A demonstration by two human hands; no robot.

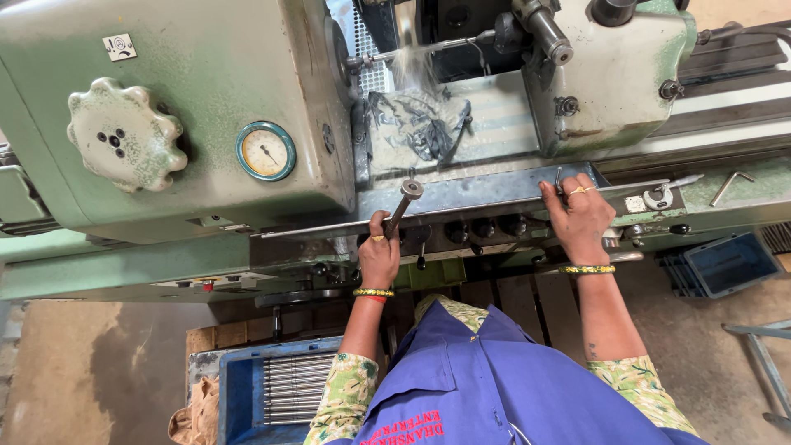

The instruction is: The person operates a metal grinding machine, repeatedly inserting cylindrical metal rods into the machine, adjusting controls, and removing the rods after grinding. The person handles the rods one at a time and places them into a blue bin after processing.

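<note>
I stand at a green machine tool and look down on it. My left hand is closed around a metal lever with a round end, at the front of the machine. My right hand lies flat, fingers spread, on the grey metal tray edge beside a row of black knobs. Coolant streams down onto a thin rod in the working area above a heap of dark swarf.
A round gauge and a lobed handwheel sit on the housing at left. A micrometer and a hex key lie on the right ledge. A blue crate of steel rods stands at lower left, a blue bin at right.
</note>
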